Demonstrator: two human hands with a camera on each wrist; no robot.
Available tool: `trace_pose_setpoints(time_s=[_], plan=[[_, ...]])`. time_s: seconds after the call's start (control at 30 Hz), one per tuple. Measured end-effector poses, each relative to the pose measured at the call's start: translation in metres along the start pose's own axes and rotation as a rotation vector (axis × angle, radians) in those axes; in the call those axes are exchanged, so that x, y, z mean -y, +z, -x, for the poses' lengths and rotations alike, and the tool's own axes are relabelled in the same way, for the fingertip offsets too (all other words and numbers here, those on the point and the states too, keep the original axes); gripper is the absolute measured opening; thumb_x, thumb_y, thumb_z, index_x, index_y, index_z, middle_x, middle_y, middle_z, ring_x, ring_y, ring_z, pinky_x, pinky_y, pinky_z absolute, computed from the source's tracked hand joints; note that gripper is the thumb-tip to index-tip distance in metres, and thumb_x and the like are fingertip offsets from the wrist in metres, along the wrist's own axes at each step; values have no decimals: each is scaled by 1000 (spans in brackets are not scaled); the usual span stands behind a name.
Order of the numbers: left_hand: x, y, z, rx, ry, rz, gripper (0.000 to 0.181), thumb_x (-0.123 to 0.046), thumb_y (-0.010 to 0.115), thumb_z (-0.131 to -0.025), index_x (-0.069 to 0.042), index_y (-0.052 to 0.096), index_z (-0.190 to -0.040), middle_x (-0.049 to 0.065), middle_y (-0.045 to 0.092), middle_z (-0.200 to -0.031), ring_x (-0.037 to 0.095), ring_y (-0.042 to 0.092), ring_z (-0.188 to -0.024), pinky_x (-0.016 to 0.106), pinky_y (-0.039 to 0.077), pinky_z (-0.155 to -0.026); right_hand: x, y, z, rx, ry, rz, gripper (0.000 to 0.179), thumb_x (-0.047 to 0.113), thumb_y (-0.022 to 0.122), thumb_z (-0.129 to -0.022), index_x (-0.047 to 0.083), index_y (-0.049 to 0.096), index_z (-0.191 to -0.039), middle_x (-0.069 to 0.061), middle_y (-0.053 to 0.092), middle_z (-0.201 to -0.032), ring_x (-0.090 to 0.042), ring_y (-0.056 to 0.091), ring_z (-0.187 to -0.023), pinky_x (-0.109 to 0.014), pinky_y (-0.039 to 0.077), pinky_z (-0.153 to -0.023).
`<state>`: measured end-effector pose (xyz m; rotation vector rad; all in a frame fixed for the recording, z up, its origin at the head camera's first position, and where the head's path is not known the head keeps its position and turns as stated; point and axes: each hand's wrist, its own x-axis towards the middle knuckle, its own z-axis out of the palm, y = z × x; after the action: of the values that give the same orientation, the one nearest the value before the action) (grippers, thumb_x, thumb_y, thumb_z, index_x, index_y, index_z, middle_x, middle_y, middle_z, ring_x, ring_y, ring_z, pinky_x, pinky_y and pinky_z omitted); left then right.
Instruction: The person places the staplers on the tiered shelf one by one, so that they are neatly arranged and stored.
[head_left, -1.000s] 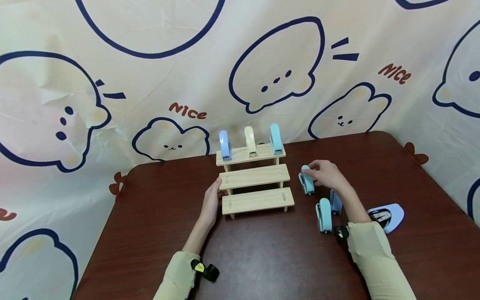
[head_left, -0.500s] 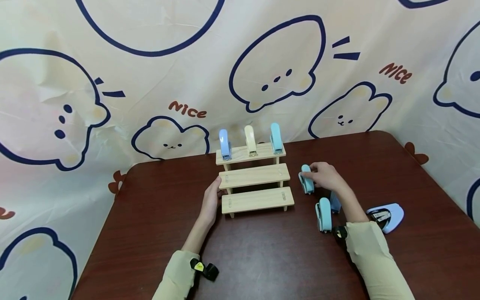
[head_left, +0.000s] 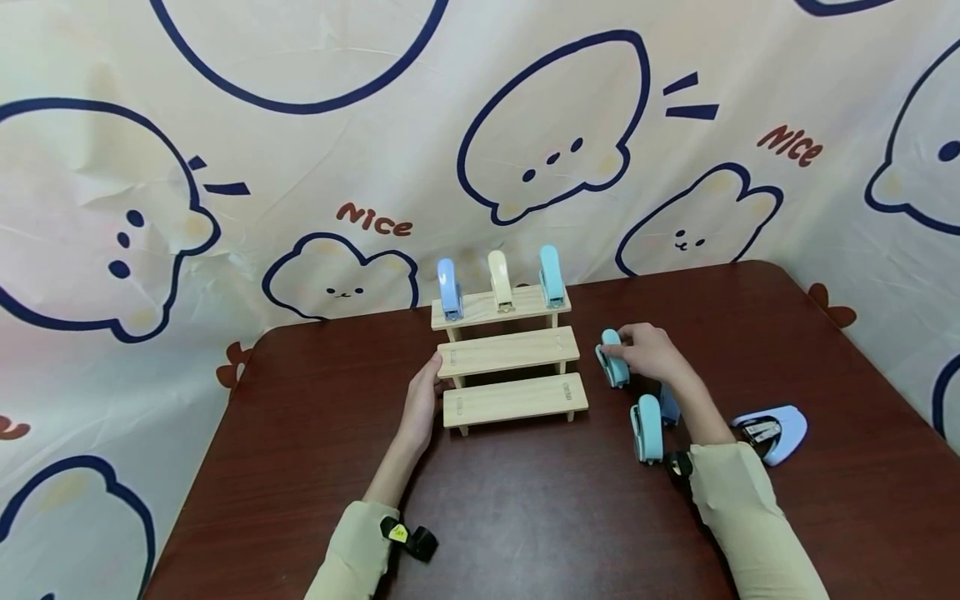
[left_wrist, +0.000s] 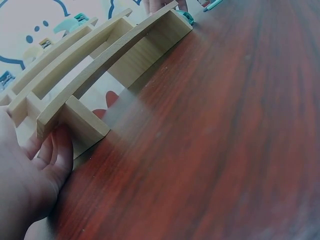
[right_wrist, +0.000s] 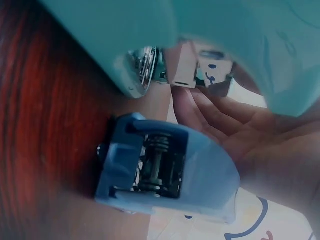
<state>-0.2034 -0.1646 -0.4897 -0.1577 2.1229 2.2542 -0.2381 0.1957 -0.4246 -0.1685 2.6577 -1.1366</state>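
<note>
Wooden rack (head_left: 516,402) at left, pinched teal stapler (head_left: 617,372) just to its right.
Left hand (head_left: 422,408): thumb and curled fingers grip the rack's left end. A narrow strip of table (head_left: 525,517) separates the middle shelf's right edge from the stapler, whose long axis runs roughly front to back. Right hand (head_left: 651,350): nearer; thumb and fingers pinch the stapler from its right. A second teal stapler (head_left: 649,429) and blue stapler (head_left: 670,405) restrict room on the near side.
</note>
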Motion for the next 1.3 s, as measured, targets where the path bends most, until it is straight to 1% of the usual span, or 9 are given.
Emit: trace_pose_setpoints(time_s=[0.07, 0.17, 0.23, 0.33, 0.53, 0.67, 0.9, 1.07, 1.3], plan=[[0, 0, 0, -1, -3, -1, 60, -48, 43, -110, -1, 53, -147, 16, 57, -127, 17, 61, -99, 31, 52, -81, 1, 1, 0, -19, -9, 10, 35, 19, 64, -104, -13, 64, -119, -21, 66, -96, -24, 64, -76, -35, 55, -67], [0, 0, 0, -4, -5, -5, 61, -48, 42, -110, -1, 52, -148, 15, 58, -127, 16, 61, -99, 31, 52, -81, 1, 1, 1, -52, -25, 30, 24, 17, 65, -103, -6, 66, -96, -11, 59, -75, -20, 56, -66, -33, 48, -60], [0, 0, 1, -4, -5, -5, 60, -48, 42, -110, -1, 53, -147, 15, 58, -126, 16, 61, -98, 31, 52, -81, 1, 1, 2, -78, -36, 36, 27, 15, 66, -102, 1, 60, -80, -5, 50, -65, -19, 50, -60, -32, 43, -57], [0, 1, 0, -8, -6, 1, 59, -47, 42, -110, -1, 54, -146, 15, 59, -125, 16, 62, -98, 31, 53, -81, 2, -2, 5, -118, -42, 33, 34, 15, 66, -102, 7, 53, -72, -1, 43, -59, -20, 49, -57, -33, 40, -55], [0, 0, -1, -1, -1, 6, 58, -46, 42, -111, -1, 53, -147, 17, 59, -127, 17, 62, -99, 31, 53, -81, 7, -8, 10, -202, -55, -10, 23, 17, 64, -103, -4, 65, -93, -7, 59, -68, -23, 57, -62, -33, 41, -54], [-1, 0, 0, 4, 1, 6, 59, -47, 42, -111, -2, 52, -148, 17, 58, -130, 17, 62, -101, 31, 53, -82, 12, -11, 13, -257, -75, -17, 27, 17, 64, -103, -9, 67, -105, -14, 66, -78, -23, 54, -64, -34, 38, -55], [0, 0, 1, -3, -4, 13, 58, -45, 42, -111, -2, 52, -148, 18, 57, -132, 18, 62, -103, 31, 53, -83, 23, -13, 20, -334, -81, -56, 39, 22, 65, -104, -12, 68, -120, -29, 72, -109, -35, 72, -88, -33, 51, -68], [0, 0, 1, 1, 1, 11, 59, -46, 42, -111, -2, 52, -148, 17, 57, -131, 19, 61, -104, 31, 53, -83, 35, -13, 25, -372, -67, -110, 46, 30, 66, -103, -9, 68, -126, -26, 73, -114, -37, 71, -102, -33, 52, -74], [0, 0, 0, -1, -4, 2, 60, -47, 42, -110, -3, 50, -150, 18, 56, -135, 19, 61, -106, 32, 52, -84, 49, -8, 29, -394, -68, -149, 46, 31, 69, -102, -7, 69, -127, -24, 74, -110, -36, 70, -102, -35, 51, -75]])
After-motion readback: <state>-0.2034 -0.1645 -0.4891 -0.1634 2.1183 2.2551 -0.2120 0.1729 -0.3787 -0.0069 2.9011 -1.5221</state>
